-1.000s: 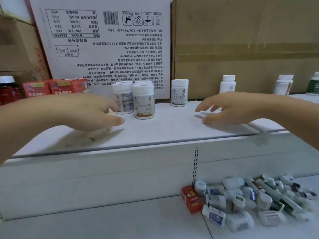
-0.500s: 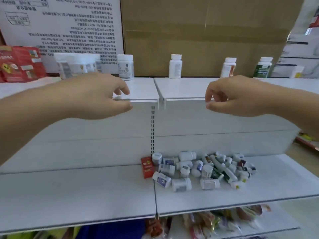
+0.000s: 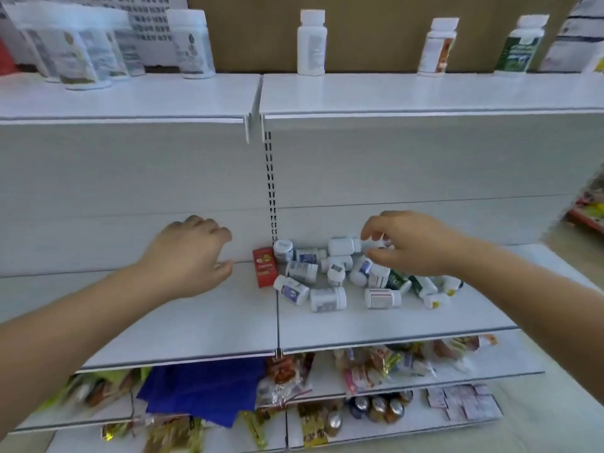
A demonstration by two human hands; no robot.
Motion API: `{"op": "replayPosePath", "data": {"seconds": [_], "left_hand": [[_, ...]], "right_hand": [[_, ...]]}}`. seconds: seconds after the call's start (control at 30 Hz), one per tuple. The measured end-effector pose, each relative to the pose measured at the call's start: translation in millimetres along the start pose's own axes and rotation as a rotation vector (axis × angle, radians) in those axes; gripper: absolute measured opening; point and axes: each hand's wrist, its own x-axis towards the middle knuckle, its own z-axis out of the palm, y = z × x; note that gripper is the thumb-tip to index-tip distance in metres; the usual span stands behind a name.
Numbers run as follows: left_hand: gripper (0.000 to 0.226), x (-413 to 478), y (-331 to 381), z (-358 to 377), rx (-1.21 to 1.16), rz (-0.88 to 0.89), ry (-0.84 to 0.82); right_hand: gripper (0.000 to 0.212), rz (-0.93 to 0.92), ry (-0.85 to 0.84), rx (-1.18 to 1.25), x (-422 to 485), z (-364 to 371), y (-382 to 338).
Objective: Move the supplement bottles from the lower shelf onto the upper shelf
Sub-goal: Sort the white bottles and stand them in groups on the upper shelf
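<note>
Currently | supplement bottles (image 3: 327, 299) are heaped on the lower shelf (image 3: 359, 328) | right hand (image 3: 415, 246) is spread loosely over them, left hand (image 3: 192, 256) is relaxed, nothing is gripped | risk: neighbours may be sent rolling off the edge if one is tugged free

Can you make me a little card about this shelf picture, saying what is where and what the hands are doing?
upper shelf: upright bottles standing along the back
lower shelf: pile of bottles lying on their sides
red box: at the pile's left edge
left hand: loosely curled, holding nothing, left of the red box
right hand: fingers spread over the pile, nothing lifted yet
shelves below: colourful packets, blurry
</note>
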Motion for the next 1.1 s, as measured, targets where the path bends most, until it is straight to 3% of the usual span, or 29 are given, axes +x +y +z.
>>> {"op": "replayPosePath", "data": {"seconds": [0.13, 0.23, 0.4, 0.57, 0.77, 0.9, 1.0, 1.1], "left_hand": [[0.051, 45.7, -6.6, 78.2, -0.056, -0.106, -0.164], [0.051, 79.6, -2.1, 131.0, -0.200, -0.198, -0.188], [0.040, 143.7, 20.3, 198.8, -0.658, -0.384, -0.217], [0.043, 176.4, 36.1, 235.6, -0.973, -0.503, -0.360], [0.046, 179.0, 32.7, 249.1, -1.060, -0.601, -0.213], [0.028, 158.0, 18.3, 231.5, -1.255, -0.597, -0.203], [0.023, 125.7, 9.4, 193.2, -1.475, -0.517, -0.266], [0.039, 86.5, 16.4, 139.9, -1.604, -0.350, -0.285]], "right_hand": [[0.035, 0.006, -0.059, 0.066, 48.6, 64.4, -4.4], [0.033, 0.005, -0.092, 0.080, 88.6, 116.6, -16.9], [0.038, -0.009, -0.101, -0.018, 147.3, 202.2, -45.4], [0.034, -0.038, 0.021, -0.196, 171.5, 245.7, -63.9], [0.050, -0.017, -0.005, -0.272, 176.6, 262.7, -63.8], [0.059, 0.106, 0.031, 0.078, 166.7, 239.9, -50.1], [0.059, 0.256, 0.097, 0.655, 145.2, 197.5, -49.7], [0.049, 0.300, 0.160, 1.130, 112.4, 145.6, -64.1]]}}
